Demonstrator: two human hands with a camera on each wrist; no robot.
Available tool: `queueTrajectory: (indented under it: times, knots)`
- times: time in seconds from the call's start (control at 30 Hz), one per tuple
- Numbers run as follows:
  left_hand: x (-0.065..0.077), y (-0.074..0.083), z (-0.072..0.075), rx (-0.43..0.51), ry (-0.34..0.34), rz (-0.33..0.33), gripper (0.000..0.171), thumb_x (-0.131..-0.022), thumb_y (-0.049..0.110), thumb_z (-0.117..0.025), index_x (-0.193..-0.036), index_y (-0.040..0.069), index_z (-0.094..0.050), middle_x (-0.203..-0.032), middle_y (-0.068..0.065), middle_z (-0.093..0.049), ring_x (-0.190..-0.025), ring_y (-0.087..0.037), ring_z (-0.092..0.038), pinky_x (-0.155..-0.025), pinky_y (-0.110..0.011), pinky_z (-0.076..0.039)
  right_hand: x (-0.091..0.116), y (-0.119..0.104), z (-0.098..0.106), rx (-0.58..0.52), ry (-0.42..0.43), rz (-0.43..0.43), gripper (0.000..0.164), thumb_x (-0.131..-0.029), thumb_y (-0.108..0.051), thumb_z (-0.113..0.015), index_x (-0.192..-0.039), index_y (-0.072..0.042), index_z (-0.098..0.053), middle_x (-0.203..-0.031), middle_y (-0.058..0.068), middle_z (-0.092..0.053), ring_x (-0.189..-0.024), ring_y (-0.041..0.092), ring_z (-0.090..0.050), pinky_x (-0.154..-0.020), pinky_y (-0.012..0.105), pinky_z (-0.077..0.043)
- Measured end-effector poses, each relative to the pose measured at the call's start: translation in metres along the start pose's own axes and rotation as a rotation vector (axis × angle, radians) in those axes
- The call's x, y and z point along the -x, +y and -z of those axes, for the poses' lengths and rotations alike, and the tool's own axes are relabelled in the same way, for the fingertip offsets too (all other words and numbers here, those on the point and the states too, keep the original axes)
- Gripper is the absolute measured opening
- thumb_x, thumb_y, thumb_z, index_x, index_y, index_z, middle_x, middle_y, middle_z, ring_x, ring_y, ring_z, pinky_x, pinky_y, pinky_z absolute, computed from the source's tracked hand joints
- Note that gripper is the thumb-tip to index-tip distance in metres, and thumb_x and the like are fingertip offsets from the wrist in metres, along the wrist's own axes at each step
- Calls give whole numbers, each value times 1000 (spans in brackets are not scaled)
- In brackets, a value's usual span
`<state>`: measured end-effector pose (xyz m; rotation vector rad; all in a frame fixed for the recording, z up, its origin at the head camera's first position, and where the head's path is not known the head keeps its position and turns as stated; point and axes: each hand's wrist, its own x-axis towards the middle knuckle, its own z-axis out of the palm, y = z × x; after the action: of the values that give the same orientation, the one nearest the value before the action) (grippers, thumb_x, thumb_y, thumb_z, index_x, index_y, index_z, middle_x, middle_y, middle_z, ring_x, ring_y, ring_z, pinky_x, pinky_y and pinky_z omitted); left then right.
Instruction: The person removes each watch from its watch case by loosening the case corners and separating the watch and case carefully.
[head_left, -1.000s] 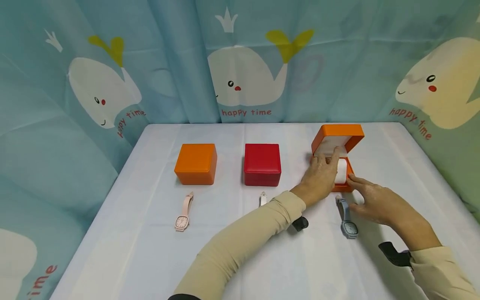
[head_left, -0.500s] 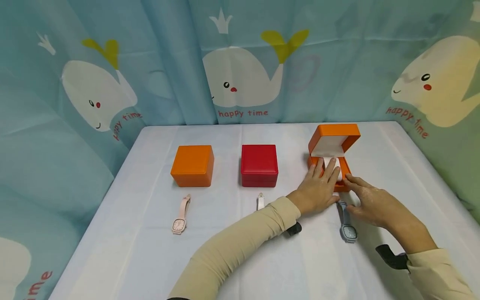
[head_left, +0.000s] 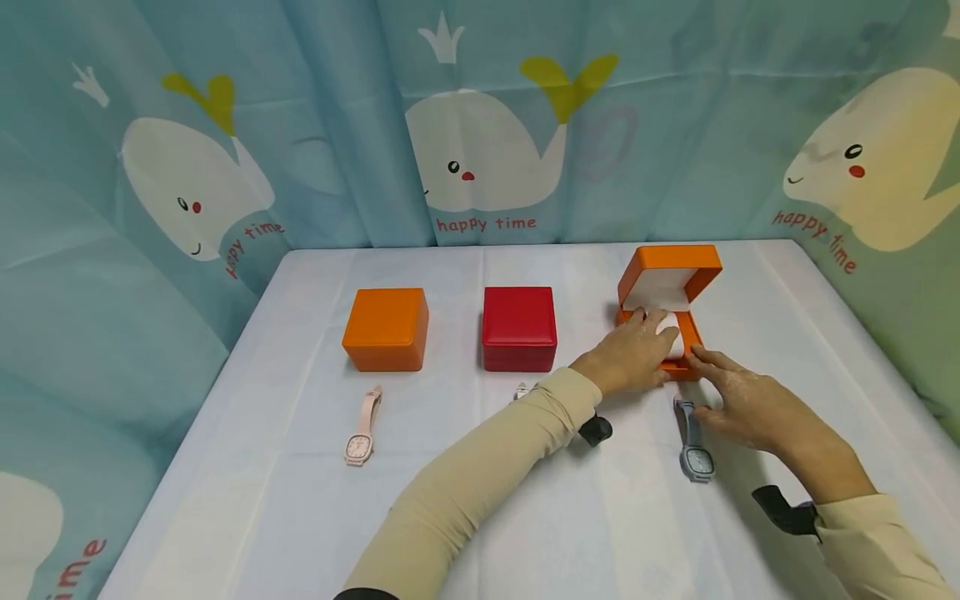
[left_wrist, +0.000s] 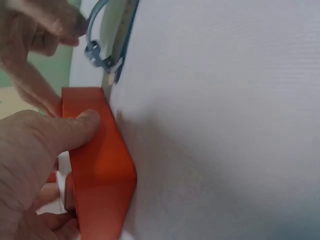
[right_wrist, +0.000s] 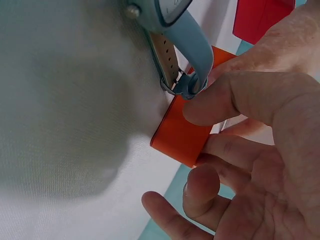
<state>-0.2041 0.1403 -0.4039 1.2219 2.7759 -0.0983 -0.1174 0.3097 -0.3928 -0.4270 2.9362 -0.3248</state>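
Observation:
An orange watch box (head_left: 678, 257) stands at the back right with its lid raised, a white watch cushion (head_left: 677, 348) inside. My left hand (head_left: 628, 357) reaches in from the left. Its fingers curl over the cushion, while its thumb (left_wrist: 82, 131) lies on the box's outer front wall. The fingertips of my right hand (head_left: 757, 408) touch the box's right front side, with fingers extended. Just in front of the box lies a blue watch (head_left: 697, 460), buckle end toward the box. In the right wrist view, the right thumb (right_wrist: 205, 109) is close beside its strap (right_wrist: 192, 47).
A closed orange box (head_left: 386, 329) and a closed red box (head_left: 519, 327) stand in a row to the left. A pink watch (head_left: 360, 446) lies before the orange one. White strap (head_left: 522, 389) shows beyond my left sleeve. A whale-print curtain (head_left: 337, 125) surrounds the table.
My left hand went from inside the lid down over the cushion with spread fingers, and now its fingers are curled over it. The right hand has stayed at the box's side.

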Motion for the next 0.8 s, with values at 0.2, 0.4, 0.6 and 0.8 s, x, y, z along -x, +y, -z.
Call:
queueTrajectory:
  times: [0.2,0.4,0.6,0.8]
  knots:
    - [0,-7,0,80,17,8,63,-96,53,-64,-151,27,-46,-155,-5,-36,-141,-15,-34,-109,-21,-33,1,-1,-1,5,17,13,73,-85,-20,-77,-143,13,-47,-149,30,-41,-108,58,-59,-91,67,-46]
    - [2,-8,-2,56,55,-11,60,-94,55,-68,-145,28,-52,-150,2,-45,-139,-12,-37,-111,-20,-30,2,-3,-3,7,4,3,74,-86,-22,-78,-143,13,-47,-150,30,-40,-108,58,-59,-91,66,-47]
    - [5,-8,-2,91,-16,0,66,-98,53,-61,-156,30,-41,-162,-3,-29,-149,-16,-22,-115,-23,-26,2,-4,-4,7,-1,-6,75,-85,-21,-78,-144,13,-46,-151,29,-39,-109,58,-58,-91,67,-46]
    - [5,-11,1,133,-53,-5,67,-100,52,-58,-160,32,-35,-167,2,-18,-152,-16,-14,-113,-28,-31,1,-7,0,32,-7,-2,75,-84,-20,-78,-143,14,-47,-150,31,-40,-109,58,-58,-91,67,-46]
